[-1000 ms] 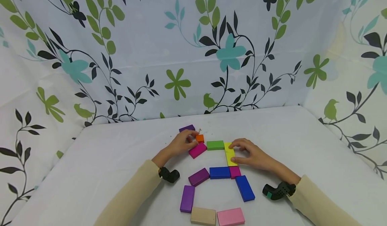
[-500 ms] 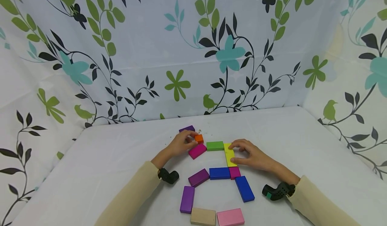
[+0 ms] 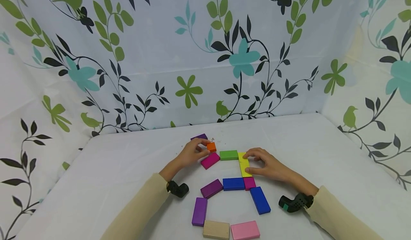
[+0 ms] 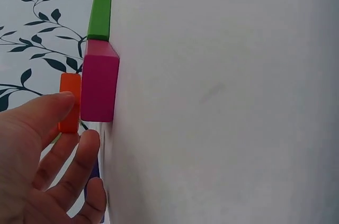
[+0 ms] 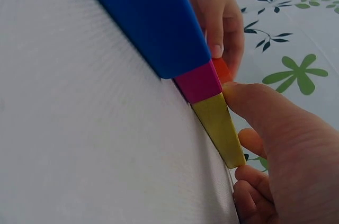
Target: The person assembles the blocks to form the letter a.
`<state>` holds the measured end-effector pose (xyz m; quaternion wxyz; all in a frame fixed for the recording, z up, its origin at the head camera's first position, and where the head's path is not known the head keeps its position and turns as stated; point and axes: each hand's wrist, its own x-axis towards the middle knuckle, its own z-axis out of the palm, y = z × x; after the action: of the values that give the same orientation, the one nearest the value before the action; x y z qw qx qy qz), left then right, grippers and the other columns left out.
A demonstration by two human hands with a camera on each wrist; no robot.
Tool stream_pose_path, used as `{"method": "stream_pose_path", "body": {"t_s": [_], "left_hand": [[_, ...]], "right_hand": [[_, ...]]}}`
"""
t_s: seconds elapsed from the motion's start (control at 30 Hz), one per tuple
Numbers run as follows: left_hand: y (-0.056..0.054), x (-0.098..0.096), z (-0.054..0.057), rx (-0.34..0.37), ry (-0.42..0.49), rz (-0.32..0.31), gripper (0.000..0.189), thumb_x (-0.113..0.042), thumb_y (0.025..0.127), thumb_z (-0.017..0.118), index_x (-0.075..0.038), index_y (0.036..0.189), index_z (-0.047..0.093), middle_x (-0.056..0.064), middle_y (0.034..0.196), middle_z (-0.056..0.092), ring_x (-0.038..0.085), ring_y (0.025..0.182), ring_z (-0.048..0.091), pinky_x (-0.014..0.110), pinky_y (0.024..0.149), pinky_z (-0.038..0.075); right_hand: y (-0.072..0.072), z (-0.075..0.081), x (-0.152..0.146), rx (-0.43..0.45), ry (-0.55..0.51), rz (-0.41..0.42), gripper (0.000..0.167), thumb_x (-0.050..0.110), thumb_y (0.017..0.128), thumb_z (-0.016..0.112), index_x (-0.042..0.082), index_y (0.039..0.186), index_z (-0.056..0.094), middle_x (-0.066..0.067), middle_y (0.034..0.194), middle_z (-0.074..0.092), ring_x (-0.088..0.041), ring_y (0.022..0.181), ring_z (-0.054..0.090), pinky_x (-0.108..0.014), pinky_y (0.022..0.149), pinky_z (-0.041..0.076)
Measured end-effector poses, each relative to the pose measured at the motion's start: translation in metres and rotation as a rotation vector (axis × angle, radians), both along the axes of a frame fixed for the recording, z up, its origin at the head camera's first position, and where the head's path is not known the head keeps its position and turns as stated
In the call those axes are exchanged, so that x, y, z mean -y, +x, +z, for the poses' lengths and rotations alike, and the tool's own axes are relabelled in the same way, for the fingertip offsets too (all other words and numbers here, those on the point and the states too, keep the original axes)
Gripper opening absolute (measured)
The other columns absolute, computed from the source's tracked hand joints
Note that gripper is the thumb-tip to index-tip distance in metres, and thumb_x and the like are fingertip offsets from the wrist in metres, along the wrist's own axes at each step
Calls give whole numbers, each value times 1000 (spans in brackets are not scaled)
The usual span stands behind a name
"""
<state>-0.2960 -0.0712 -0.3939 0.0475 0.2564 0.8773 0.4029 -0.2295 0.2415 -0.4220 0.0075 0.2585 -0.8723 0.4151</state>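
Observation:
My left hand (image 3: pixel 191 153) pinches a small orange block (image 3: pixel 211 146) between thumb and fingers, also plain in the left wrist view. That block is just beyond a magenta block (image 3: pixel 210 160). My right hand (image 3: pixel 266 164) holds a yellow block (image 3: pixel 243 164) lengthwise, thumb near the close end and a finger near the far end. A green block (image 3: pixel 229 155) lies at the yellow one's far left corner. A small magenta block (image 3: pixel 249 183) meets its near end. Past the left fingers, a purple block (image 3: pixel 199 136) is partly hidden.
Closer in, a curve of blocks lies on the white cloth (image 3: pixel 321 154): blue (image 3: pixel 233 184), dark purple (image 3: pixel 211 188), violet (image 3: pixel 199 211), tan (image 3: pixel 216 230), pink (image 3: pixel 245 230) and another blue one (image 3: pixel 260 200). A leaf-patterned curtain (image 3: pixel 144 54) hangs behind.
The orange block has shifted slightly left and turned a little in my left hand. My right hand and the other blocks stay where they were.

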Motion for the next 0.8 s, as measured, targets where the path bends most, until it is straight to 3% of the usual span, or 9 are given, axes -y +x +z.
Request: {"method": "stream_pose_path", "body": {"t_s": [0.2,0.53,0.8], "left_hand": [[5,-1,2,-1,14,-6,38,-11,93,66,-2,130,58,16,124,57,29,102,59,36,86,53],[14,-6,11,-62,23,-93,39,-13,94,65,-2,131,56,17,123,57,27,99,60,28,82,52],[25,-12,20,-86,22,-126,38,-15,93,66,-4,129,58,16,123,58,25,96,60,23,77,50]], "right_hand": [[2,2,0,6,-5,6,38,26,88,72,14,122,61,-12,135,50,-31,118,49,-48,98,42],[1,1,0,-7,8,2,38,27,88,72,13,122,61,-12,135,50,-30,116,50,-47,98,44],[-1,0,-1,4,13,5,39,28,88,72,15,123,60,-12,136,49,-29,117,50,-48,98,43]]}}
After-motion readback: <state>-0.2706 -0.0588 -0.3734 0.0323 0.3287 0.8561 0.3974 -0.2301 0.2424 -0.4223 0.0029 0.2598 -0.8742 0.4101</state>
